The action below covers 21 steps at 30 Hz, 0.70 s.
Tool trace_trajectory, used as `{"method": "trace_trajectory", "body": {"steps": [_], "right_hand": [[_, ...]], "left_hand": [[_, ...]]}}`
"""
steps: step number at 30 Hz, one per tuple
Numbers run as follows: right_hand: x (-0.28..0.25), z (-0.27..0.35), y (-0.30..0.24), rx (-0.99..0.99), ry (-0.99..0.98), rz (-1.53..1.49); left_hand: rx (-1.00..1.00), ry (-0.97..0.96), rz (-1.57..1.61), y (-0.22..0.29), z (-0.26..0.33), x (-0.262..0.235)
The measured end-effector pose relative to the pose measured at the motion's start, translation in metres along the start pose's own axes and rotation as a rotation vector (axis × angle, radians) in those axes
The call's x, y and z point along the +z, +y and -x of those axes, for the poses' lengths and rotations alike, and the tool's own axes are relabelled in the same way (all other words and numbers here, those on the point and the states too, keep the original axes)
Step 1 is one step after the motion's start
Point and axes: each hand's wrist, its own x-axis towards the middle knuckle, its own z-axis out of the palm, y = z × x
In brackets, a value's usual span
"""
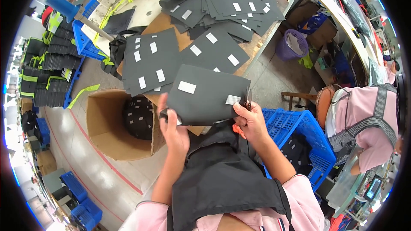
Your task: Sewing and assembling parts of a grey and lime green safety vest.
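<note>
A black flat panel [205, 96] with white labels is held up in front of my apron, its right end tilted toward me. My left hand [174, 132] is closed on its lower left corner; part of the grip is blurred. At the right end, my right hand [253, 124] pinches the panel, with the thumb near a white label [233, 99]. That same hand also holds orange-handled scissors [239, 131]; dark metal shows along the panel's right edge. Behind it lie stacks of similar labelled panels [150, 62] on the table.
A large pile of black panels [231, 0] covers the far table. An open cardboard box [98, 124] with black pieces stands at lower left. A blue crate [317, 145] sits by my right arm, a purple bin [292, 45] beyond. A person in pink [364, 107] is at right.
</note>
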Motion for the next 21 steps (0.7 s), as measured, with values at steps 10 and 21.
{"method": "trace_trajectory", "body": {"steps": [10,21], "right_hand": [[0.039,-0.008,-0.065,-0.452,-0.486,1.109],[0.032,0.012,-0.028,-0.961,-0.055,1.218]], "left_hand": [[-0.230,-0.896,-1.030,0.047,-0.036,0.041],[-0.686,-0.362,-0.349,0.021,-0.017,0.025]]}}
